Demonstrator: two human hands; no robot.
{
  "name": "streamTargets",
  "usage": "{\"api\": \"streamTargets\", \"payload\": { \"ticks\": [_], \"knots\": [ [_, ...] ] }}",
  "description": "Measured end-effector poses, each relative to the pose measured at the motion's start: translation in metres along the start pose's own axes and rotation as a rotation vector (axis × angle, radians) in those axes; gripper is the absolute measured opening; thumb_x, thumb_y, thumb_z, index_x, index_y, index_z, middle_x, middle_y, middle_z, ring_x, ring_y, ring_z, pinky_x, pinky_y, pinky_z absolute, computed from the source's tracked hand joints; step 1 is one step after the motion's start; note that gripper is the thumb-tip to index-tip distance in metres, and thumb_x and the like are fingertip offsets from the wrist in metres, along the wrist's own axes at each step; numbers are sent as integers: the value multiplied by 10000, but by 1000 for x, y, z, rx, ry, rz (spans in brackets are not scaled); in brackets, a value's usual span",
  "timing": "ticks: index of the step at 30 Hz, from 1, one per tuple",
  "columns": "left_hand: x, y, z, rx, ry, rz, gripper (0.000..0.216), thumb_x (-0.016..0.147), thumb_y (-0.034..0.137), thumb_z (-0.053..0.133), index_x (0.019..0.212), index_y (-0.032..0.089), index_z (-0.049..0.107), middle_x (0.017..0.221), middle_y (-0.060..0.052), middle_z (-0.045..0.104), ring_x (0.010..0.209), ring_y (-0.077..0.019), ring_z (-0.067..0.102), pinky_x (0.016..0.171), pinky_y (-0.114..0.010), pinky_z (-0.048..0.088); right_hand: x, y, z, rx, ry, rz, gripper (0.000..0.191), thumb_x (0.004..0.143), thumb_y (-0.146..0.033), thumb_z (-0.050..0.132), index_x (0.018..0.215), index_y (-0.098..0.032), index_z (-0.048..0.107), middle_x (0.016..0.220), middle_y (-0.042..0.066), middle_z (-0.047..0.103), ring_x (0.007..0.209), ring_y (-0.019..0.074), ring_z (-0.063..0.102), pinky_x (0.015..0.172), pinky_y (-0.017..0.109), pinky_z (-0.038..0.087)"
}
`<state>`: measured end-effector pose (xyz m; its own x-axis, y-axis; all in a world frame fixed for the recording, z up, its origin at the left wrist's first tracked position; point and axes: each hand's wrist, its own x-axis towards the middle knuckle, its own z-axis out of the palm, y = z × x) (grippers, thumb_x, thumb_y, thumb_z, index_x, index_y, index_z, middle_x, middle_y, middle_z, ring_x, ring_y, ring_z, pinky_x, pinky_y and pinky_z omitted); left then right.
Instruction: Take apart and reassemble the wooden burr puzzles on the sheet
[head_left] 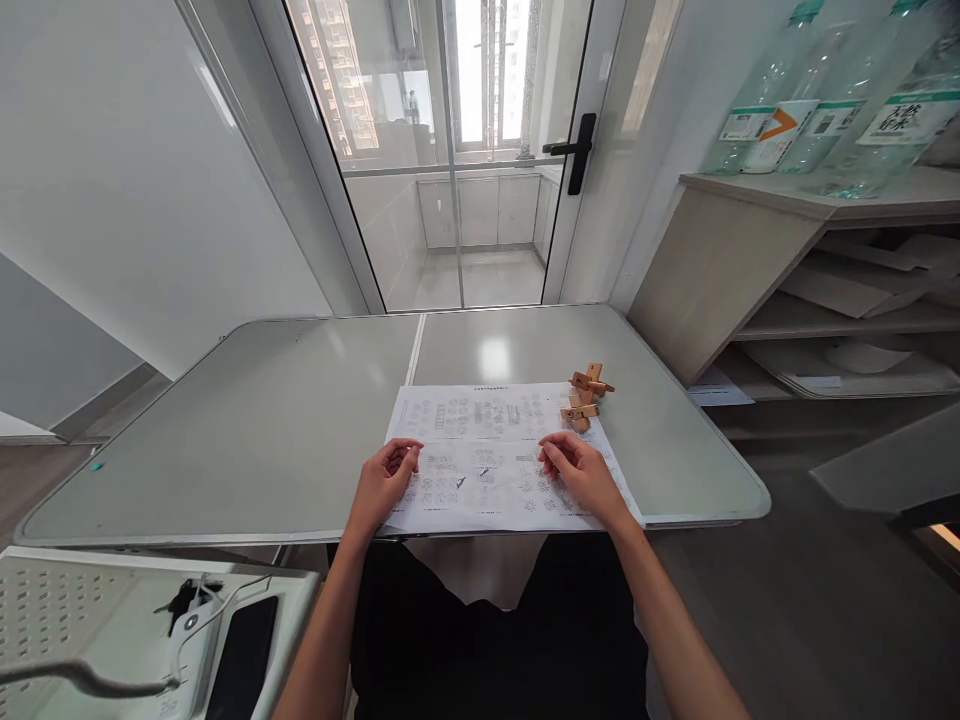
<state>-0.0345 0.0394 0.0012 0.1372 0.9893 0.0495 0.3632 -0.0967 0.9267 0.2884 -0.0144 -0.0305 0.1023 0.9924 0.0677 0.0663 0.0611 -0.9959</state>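
A white sheet of paper (pixel 465 490) printed with rows of small diagrams lies on the table, with small dark marks near its middle. My left hand (pixel 390 478) rests over the paper's left edge, fingers curled in and the thumb against the index finger. Over the right part of the sheet is my right hand (pixel 576 468), likewise curled with thumb and fingertips together. I see nothing held in either hand. Just beyond the right hand, several notched wooden pieces (pixel 581 410) sit in a small cluster on the paper's upper right edge; another wooden piece (pixel 594 380) is among them, overlapping.
The pale folding table (pixel 225 430) has a seam across it. A glass door (pixel 457 240) stands behind. On the right, a shelf unit (pixel 735 270) carries several plastic bottles (pixel 817 120). At lower left, a white perforated seat (pixel 82 600) holds a phone (pixel 244 655) and keys (pixel 184 600).
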Motion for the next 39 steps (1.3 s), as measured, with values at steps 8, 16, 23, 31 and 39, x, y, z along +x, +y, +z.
{"api": "streamTargets", "payload": {
  "ticks": [8,16,23,31,39],
  "knots": [
    [0,-1,0,0,5,8,330,928,509,640,1037,202,690,721,21,567,592,-116,477,533,-216,378,1,3,-1,-4,4,-6,379,915,-625,648,951,-249,672,851,50,709,688,213,625,635,356,530],
    [0,-5,0,-3,11,11,337,924,514,641,1031,199,694,724,16,581,592,-121,492,527,-219,378,1,3,-1,-12,2,-15,365,928,-606,643,954,-243,672,852,52,707,682,208,622,630,349,528],
    [1,-7,0,-2,12,11,321,921,505,645,1031,207,693,721,18,581,601,-128,504,533,-220,377,0,6,-1,-15,2,-13,356,935,-599,636,968,-246,672,856,47,705,691,209,625,637,346,525],
    [-1,-3,0,14,13,17,309,925,495,640,1032,212,700,723,19,586,598,-127,499,537,-224,377,1,6,-1,-24,2,-11,390,919,-631,633,959,-246,674,846,54,714,689,219,630,635,358,532],
    [-1,-1,-1,22,19,19,314,910,499,645,1015,210,705,707,21,590,591,-131,517,545,-232,400,0,4,0,-30,3,-16,382,925,-623,631,960,-245,669,845,53,710,685,216,628,633,355,535]
  ]
}}
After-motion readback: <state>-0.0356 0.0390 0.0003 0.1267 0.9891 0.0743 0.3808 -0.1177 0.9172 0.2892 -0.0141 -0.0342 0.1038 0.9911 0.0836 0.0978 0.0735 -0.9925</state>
